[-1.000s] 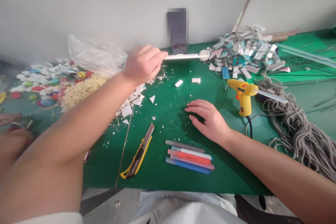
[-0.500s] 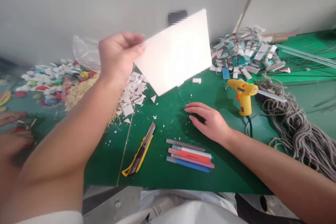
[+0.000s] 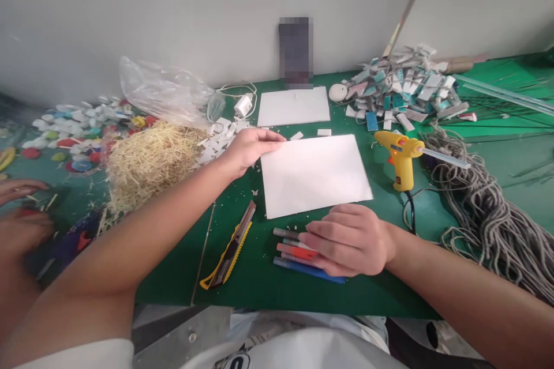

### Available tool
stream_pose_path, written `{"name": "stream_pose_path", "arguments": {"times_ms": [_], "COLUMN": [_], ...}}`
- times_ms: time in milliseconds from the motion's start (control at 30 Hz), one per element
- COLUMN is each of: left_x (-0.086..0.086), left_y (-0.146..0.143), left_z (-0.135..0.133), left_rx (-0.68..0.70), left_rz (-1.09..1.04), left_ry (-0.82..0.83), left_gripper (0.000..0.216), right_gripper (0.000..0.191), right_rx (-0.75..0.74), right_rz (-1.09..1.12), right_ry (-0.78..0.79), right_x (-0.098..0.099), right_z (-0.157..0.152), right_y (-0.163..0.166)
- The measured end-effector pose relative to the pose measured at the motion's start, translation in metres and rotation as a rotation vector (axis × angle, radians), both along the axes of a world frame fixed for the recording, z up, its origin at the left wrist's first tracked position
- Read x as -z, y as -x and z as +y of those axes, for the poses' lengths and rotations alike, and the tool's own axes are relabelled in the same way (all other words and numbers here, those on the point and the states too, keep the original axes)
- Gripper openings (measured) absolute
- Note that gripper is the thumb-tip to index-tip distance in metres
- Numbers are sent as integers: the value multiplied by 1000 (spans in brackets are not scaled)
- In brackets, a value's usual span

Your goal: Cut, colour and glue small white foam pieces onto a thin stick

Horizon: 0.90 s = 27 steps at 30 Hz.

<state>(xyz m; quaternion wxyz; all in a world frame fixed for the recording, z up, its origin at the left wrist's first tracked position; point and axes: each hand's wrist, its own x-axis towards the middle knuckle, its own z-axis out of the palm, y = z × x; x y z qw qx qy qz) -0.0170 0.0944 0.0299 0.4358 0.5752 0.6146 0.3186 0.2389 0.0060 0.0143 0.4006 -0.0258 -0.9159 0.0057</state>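
Note:
My left hand pinches the upper left corner of a blank white board, which is low over the green table, close to flat. Whether its far side rests on the table I cannot tell. Just below its near edge, my right hand is curled over a group of markers, and its fingers cover their right part. A grey marker, a red marker and a blue marker show on its left. The fingertips are partly hidden, so what they grip is unclear. A yellow utility knife lies left of the markers.
Behind lies another white board, before a blurred dark object. A yellow glue gun and grey cord lie right. Straw, bottle caps and a plastic bag lie left, near another person's hands.
My left hand has brought the white board down from in front of the wall to just over the table. My right hand has moved nearer, onto the markers, and its fingers have curled.

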Motion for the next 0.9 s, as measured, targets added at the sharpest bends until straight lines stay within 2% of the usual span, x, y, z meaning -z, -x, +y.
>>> {"name": "stream_pose_path", "arguments": {"times_ms": [100,200,367,433,533,600,667,767,900], "left_x": [3,5,-5,-16,-35,-43,-44,-36,-17], "left_y": [-3,-5,2,11,27,36,39,37,31], "left_z": [-4,-9,-26,-38,-66,-88,-108,-121,-99], "left_rx": [28,109,222,208,206,237,242,206,116], "left_rz": [-7,123,721,953,1115,1108,1030,867,642], "left_ry": [10,-75,-483,-472,-259,-59,35,-52,-139], "left_gripper": [24,25,31,33,30,37,38,33,41], "right_gripper": [21,23,31,38,52,53,46,32,29], "right_rx": [-2,40,170,235,296,318,325,312,315], "right_rz": [-14,-72,-195,-253,-322,-337,-338,-320,-269], "right_ry": [-7,58,219,270,315,320,304,252,186], "right_x": [-2,1,14,19,23,26,27,26,22], "right_z": [-2,2,9,10,10,11,11,12,12], "right_y": [3,7,11,11,11,12,13,15,18]}}
